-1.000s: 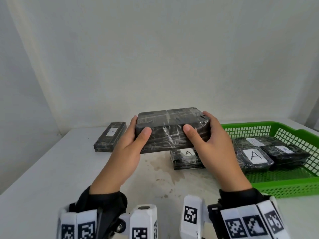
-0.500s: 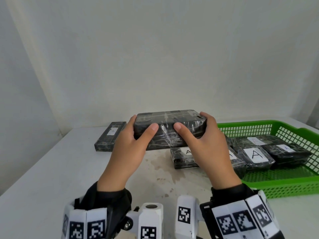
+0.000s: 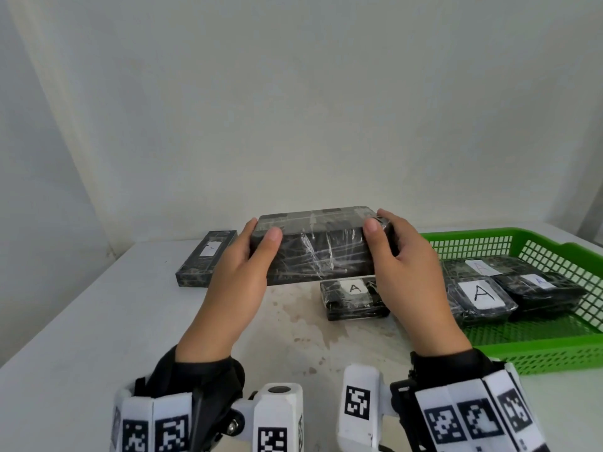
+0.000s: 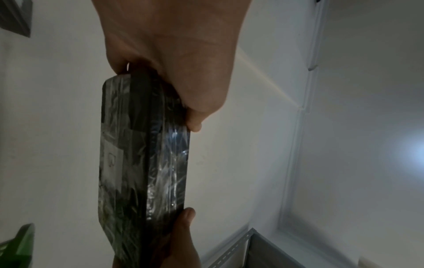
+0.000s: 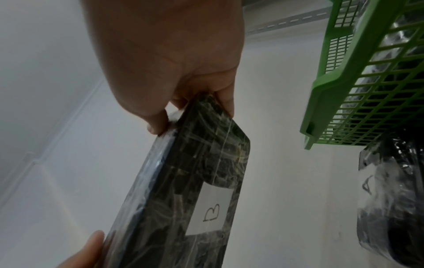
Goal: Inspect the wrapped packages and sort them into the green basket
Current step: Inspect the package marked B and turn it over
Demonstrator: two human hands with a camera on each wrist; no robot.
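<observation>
Held package: a dark rectangular package wrapped in clear film [image 3: 315, 246] was raised above the white desk [image 3: 81, 321], tilted, likely for inspection.
Grip: left hand [image 3: 241, 275] and right hand [image 3: 404, 265] clasped its ends, thumbs in front.
Label: a "B" tag [image 5: 212, 210] faced away.
Destination: the green mesh plastic basket [image 3: 554, 340] sat to the right, holding "A" packages [image 3: 479, 296].

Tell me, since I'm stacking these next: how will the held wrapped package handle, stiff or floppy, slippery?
Likely stiff: the held package keeps straight edges, spanning unsupported between the left hand and right hand. Probably somewhat slippery: its glossy film shines. Flat-sided, so it should stack without rolling.
</observation>
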